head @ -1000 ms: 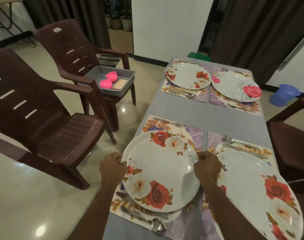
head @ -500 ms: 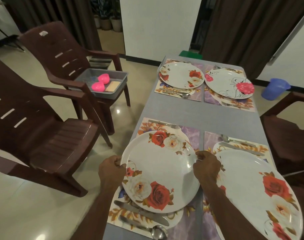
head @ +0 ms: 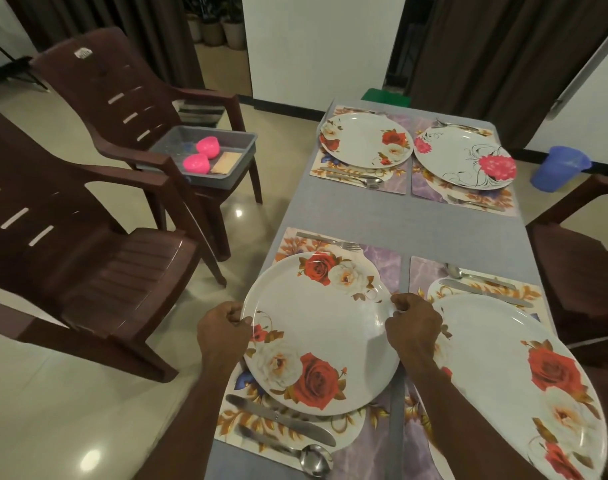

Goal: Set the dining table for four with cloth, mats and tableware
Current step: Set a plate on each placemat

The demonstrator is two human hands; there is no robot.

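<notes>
Little has moved since the earlier pictures: both hands keep their hold on the rose plate (head: pixel 321 332), which lies at nearly the same place on the near left mat (head: pixel 375 261) of the grey tablecloth (head: pixel 399 223). In the head view the left hand (head: pixel 222 329) grips the plate's left rim with curled fingers, and the right hand (head: pixel 413 325) grips the right rim. Beyond the plate a fork (head: pixel 330 240) lies on the mat; nearer than the plate lie a knife (head: pixel 281 419) and a spoon (head: pixel 295 453). Right of the plate a second rose plate (head: pixel 524 386) lies on its own mat. Far beyond it two more plates are set. Left of the plate stand brown chairs; one carries a grey tray (head: pixel 240 157) with two pink bowls (head: pixel 202 155).
</notes>
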